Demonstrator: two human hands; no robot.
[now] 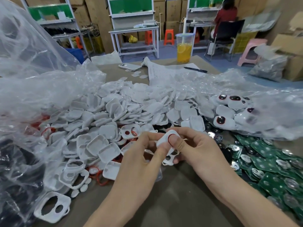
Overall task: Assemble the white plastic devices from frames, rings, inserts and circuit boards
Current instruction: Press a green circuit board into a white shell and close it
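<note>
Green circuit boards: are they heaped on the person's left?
No, the green circuit boards lie heaped on the table beyond the right hand, at the person's right.

A pen point(195, 69) is lying on a paper point(164, 71), a phone point(130, 67) resting just left of it, and a cup point(184, 48) of yellow drink is standing behind. Beyond, a person point(225, 15) is sitting on a chair point(227, 32).

Smooth, slightly glossy white plastic in the heaped shells point(105, 112) and frames point(64, 199). Crinkled clear plastic film in the bags point(32, 89). Matt green circuit boards point(262, 163) with shiny metal discs point(246, 158). Matt brown desk point(177, 194).
</note>
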